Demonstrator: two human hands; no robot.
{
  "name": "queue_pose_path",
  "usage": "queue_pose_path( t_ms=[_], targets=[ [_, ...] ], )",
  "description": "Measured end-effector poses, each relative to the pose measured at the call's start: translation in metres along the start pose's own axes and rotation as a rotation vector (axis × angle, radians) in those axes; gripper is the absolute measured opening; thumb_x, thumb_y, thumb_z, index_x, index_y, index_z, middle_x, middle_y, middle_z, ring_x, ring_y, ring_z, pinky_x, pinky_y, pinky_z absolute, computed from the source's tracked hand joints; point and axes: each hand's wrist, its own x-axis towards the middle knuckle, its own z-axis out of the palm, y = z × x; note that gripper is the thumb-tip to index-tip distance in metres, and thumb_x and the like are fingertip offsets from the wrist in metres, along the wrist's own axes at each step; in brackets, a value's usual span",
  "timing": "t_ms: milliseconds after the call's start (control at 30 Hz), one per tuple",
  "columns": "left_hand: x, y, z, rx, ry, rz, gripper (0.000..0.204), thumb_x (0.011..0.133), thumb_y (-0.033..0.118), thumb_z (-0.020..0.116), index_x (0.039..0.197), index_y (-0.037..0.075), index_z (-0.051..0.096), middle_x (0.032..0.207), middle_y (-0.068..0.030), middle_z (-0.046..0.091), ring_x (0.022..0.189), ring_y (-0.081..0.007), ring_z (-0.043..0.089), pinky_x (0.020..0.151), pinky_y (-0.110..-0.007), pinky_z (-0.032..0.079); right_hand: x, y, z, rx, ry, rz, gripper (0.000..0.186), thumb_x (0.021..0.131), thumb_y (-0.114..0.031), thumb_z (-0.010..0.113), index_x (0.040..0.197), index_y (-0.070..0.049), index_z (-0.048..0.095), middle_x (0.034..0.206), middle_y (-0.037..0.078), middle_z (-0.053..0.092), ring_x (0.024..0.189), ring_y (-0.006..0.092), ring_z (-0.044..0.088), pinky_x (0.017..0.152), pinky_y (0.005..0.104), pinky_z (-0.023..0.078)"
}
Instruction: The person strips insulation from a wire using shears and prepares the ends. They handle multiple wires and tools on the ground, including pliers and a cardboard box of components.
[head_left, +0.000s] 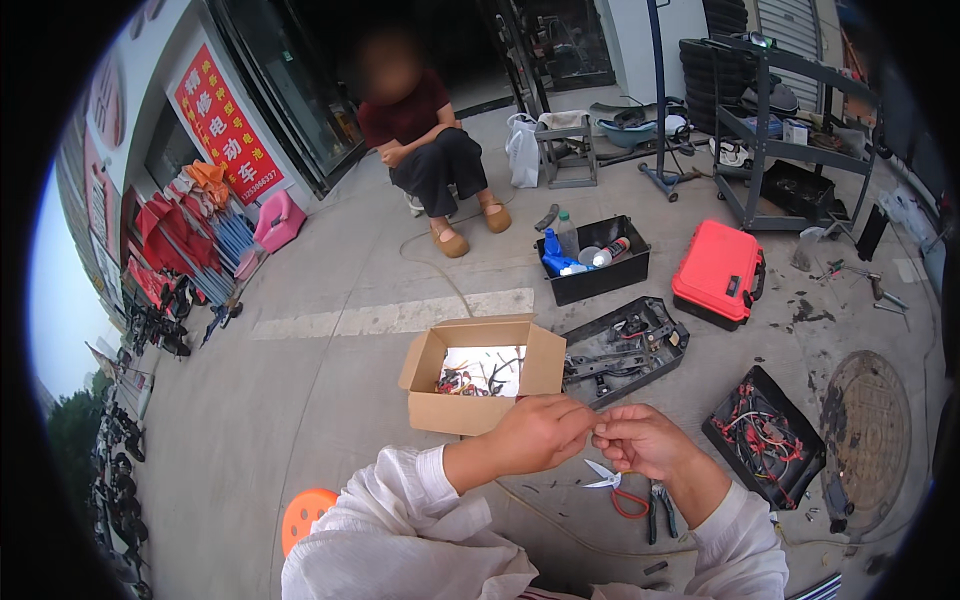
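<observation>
My left hand [540, 432] and my right hand [640, 440] meet in front of me, fingertips pinched together on something small that I cannot make out. Just beyond them is an open cardboard box [462, 412] with loose wires [462, 380] on white lining. Scissors with red handles [628, 506] lie below my right hand, beside pliers [662, 510] partly hidden by my forearm. A black tray [722, 430] of tangled red, black and pale wires sits to the right. A dark molded housing [630, 360] lies behind the box.
A person [410, 130] sits facing me near the doorway. Beyond the housing are a black crate [595, 285] of bottles and a red case [715, 270]. A metal cart [750, 195] stands back right, an orange stool [305, 515] lower left, a manhole cover [865, 440] far right.
</observation>
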Motion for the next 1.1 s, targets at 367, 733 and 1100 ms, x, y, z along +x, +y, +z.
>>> queue_pose_path(
  t_ms=[367, 733, 1100],
  targets=[
    [0.0, -0.011, -0.004, -1.188, 0.011, -0.94, 0.005, 0.086, 0.007, 0.059, 0.088, 0.003, 0.062, 0.078, -0.0039, 0.064, 0.066, -0.0115, 0.061, 0.062, -0.025, 0.051, 0.0, -0.013, 0.023, -1.116, 0.319, -0.944, 0.034, 0.083, -0.004, 0.061, 0.115, -0.005, 0.051, 0.096, 0.013, 0.057, 0.079, 0.023, 0.062, 0.068, 0.0332, 0.05],
    [0.001, -0.012, 0.002, -0.998, -0.039, -0.922, 0.004, 0.083, 0.004, 0.062, 0.085, 0.001, 0.062, 0.077, -0.0035, 0.064, 0.065, -0.0103, 0.06, 0.059, -0.024, 0.05, 0.006, -0.009, 0.013, -1.289, 0.336, -0.954, 0.012, 0.085, -0.009, 0.058, 0.095, -0.003, 0.054, 0.083, 0.014, 0.06, 0.073, 0.0311, 0.061, 0.063, 0.0402, 0.048],
    [-0.012, -0.022, 0.015, 0.098, -0.014, -0.087, 0.012, 0.076, 0.001, 0.068, 0.085, 0.002, 0.06, 0.077, -0.0091, 0.063, 0.066, -0.0174, 0.062, 0.061, -0.028, 0.05, 0.018, 0.005, 0.002, -0.119, 0.267, -0.169, 0.015, 0.088, -0.014, 0.058, 0.079, -0.002, 0.057, 0.065, 0.0, 0.053, 0.049, 0.0057, 0.046, 0.042, 0.0216, 0.037]
  ],
)
